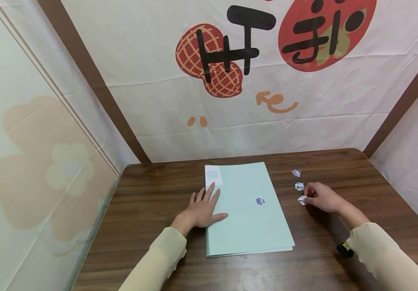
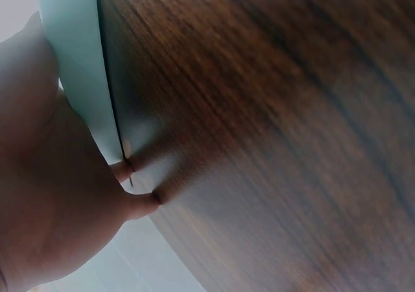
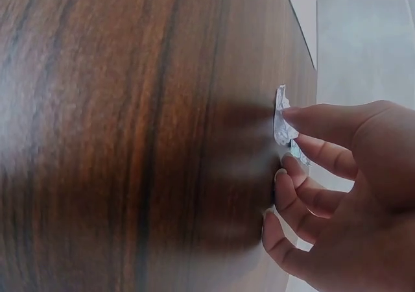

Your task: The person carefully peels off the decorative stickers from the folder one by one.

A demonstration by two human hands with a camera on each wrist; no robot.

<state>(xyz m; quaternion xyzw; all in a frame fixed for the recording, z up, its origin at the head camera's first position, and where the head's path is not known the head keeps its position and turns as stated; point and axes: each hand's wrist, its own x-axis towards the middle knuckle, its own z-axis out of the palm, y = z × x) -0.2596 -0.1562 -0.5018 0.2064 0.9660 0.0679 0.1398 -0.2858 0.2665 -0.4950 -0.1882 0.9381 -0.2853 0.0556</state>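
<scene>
My left hand (image 1: 201, 212) rests with fingers spread on the left edge of a closed mint-green folder (image 1: 248, 226). In the left wrist view its fingertips reach past the folder's edge to the table. A small purple-and-white sticker (image 1: 260, 201) lies on the folder's cover. Right of the folder, my right hand (image 1: 323, 197) pinches a small white-edged sticker (image 1: 301, 200) between thumb and index finger. The right wrist view shows the thumb against this sticker (image 3: 283, 118), its edge tipped up at the tabletop, while the other fingers curl close to the wood.
Two more small stickers, a blue-white one (image 1: 299, 186) and a purple one (image 1: 296, 172), lie in a line beyond the pinched one. A white label (image 1: 213, 175) marks the folder's top left corner. Everything lies on a dark wooden table (image 1: 150, 202), with a printed cloth (image 1: 150, 109) hanging behind.
</scene>
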